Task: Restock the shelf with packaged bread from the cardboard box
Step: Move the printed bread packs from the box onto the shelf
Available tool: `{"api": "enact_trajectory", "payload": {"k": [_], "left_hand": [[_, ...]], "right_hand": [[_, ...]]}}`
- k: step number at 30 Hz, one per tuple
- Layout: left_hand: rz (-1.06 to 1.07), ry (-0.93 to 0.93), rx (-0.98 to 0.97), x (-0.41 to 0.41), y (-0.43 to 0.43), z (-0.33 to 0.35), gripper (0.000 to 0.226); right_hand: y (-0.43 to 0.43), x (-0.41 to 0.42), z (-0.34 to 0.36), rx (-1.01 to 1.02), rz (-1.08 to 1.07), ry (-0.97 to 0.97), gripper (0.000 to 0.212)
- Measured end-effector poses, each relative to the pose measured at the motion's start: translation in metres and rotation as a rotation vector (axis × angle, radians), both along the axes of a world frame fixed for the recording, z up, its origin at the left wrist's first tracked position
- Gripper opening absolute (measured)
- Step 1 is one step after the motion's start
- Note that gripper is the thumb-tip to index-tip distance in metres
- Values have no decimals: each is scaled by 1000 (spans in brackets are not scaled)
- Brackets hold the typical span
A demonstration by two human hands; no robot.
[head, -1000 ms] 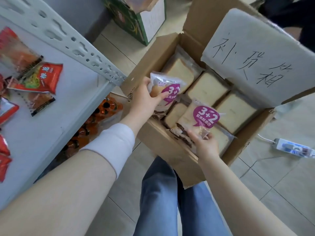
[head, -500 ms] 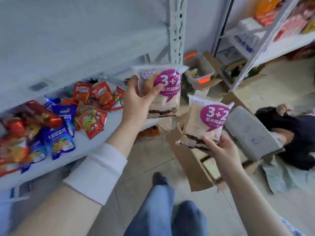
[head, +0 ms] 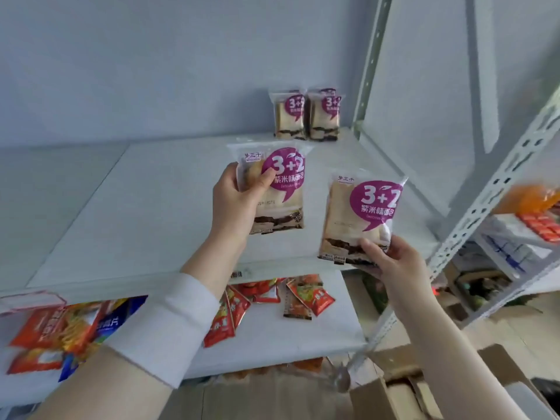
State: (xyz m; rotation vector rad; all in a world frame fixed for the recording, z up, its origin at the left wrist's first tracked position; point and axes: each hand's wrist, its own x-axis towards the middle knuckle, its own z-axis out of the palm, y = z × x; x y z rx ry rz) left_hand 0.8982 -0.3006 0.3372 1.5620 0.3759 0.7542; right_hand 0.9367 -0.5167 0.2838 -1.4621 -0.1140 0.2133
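Now two packets of bread are up in the air in front of the shelf. The left packet (head: 285,183) is gripped by the left hand (head: 233,204), with the thumb curled over its front near the top and the fingers behind. It hangs upright, its purple "3+2" label facing the camera. The right packet (head: 363,207) sits lower and nearer, tilted a little. The right hand (head: 397,268) pinches it at the bottom edge, thumb on the front over the dark filling layer and fingers curled underneath. The two packets are near each other but apart.

Behind them, at the back of the upper shelf board (head: 151,207), two more bread packets (head: 289,115) stand upright side by side. They are against the pale wall (head: 181,71) and just beside the perforated metal upright (head: 369,62).

Below, the lower shelf (head: 303,334) carries scattered snack sachets (head: 309,298), mostly red and orange, with some blue ones blurred at the left. A white cuff (head: 163,328) wraps the left forearm.

At the bottom right the cardboard box (head: 394,392) stands with its flaps open; its contents cannot be made out. Further right a neighbouring rack (head: 497,177) holds orange and white goods, too blurred to identify.
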Motion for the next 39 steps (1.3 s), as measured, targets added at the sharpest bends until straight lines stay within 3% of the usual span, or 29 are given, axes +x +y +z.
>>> {"api": "enact_trajectory", "payload": {"k": [6, 12, 16, 22, 27, 32, 37, 39], "left_hand": [[21, 57, -67, 71, 54, -24, 37], [-48, 96, -113, 171, 77, -34, 18], [-31, 84, -149, 244, 91, -39, 17], [65, 18, -126, 333, 117, -50, 18], [149, -14, -105, 360, 125, -66, 32], [200, -109, -52, 366, 116, -71, 43], [218, -58, 53, 369, 109, -79, 42], [295, 1, 187, 370, 111, -81, 49]], "right_hand": [[50, 83, -5, -30, -24, 73, 17], [80, 195, -6, -29, -39, 79, 15], [107, 279, -6, -25, -4, 37, 11], [147, 375, -16, -179, 32, -131, 14], [156, 402, -31, -423, 27, -229, 25], [162, 400, -35, -477, 3, -262, 35], [166, 396, -36, -524, 82, -250, 43], [166, 397, -37, -571, 105, -236, 45]]}}
